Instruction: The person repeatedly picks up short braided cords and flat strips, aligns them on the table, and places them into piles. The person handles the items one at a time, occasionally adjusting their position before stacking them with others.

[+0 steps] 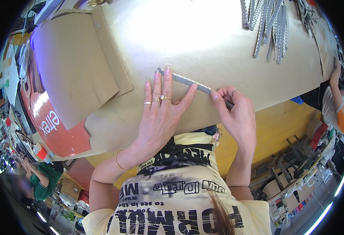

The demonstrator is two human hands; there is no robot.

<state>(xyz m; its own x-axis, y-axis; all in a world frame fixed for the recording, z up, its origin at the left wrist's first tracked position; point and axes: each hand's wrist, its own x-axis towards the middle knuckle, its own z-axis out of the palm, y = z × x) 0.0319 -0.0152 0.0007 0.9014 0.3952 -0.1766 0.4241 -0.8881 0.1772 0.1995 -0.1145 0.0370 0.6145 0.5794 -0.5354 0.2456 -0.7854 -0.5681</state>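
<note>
A narrow grey strip with a pale, wavy braided edge [184, 80] lies slantwise on the brown-covered table [281, 78]. My left hand [161, 111], fingers stretched and spread, rests over the strip's far left end, its fingertips and thumb touching it. At the near right end, my right hand [238, 113] pinches the strip between thumb and fingers. A short piece of it shows beneath that hand; the rest of this end is hidden by the fingers.
Several similar grey braided strips [272, 29] lie in a bunch at the far right. Brown cardboard sheets [74, 62] cover the left side, over a red sheet [58, 131]. One person [42, 176] is at the left, another person [334, 105] at the right edge.
</note>
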